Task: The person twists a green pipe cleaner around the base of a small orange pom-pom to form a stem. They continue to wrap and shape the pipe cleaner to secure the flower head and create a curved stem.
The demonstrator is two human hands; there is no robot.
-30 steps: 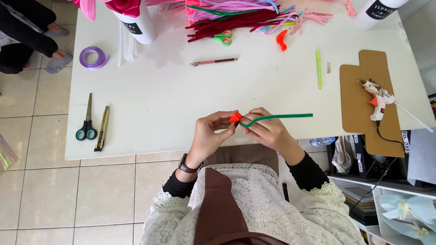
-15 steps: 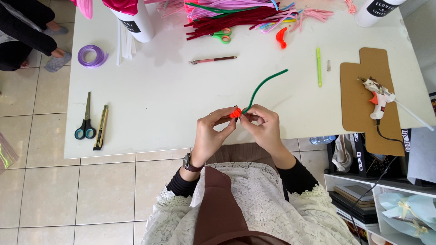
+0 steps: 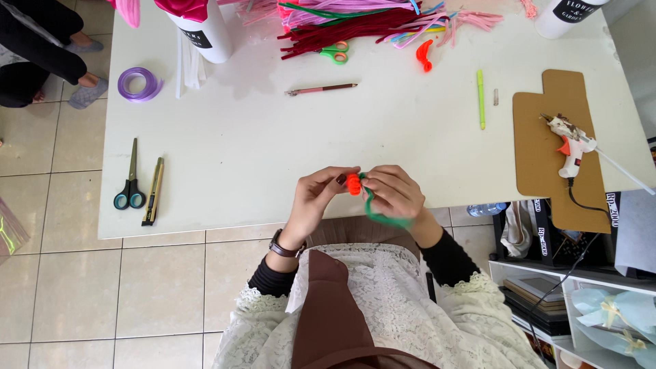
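Note:
My left hand (image 3: 316, 197) pinches a small orange coiled pipe-cleaner piece (image 3: 353, 183) at the near edge of the white table (image 3: 273, 150). My right hand (image 3: 395, 193) grips a green pipe cleaner (image 3: 380, 214) right beside the orange piece. The green stem curls down under my right hand toward my wrist. Both hands meet at the orange piece, over the table's front edge.
On the table: black-handled scissors (image 3: 129, 179) and a utility knife (image 3: 152, 192) at left, purple ribbon roll (image 3: 139, 83), a pile of coloured pipe cleaners (image 3: 369, 20), green-orange scissors (image 3: 333, 52), a pink pen (image 3: 321, 89), a green pen (image 3: 481, 98), glue gun (image 3: 569, 143) on cardboard (image 3: 547, 157).
The green pipe cleaner pointed right, then swung up over the table, and now curls down beneath my right hand. Both hands stayed together on the orange piece.

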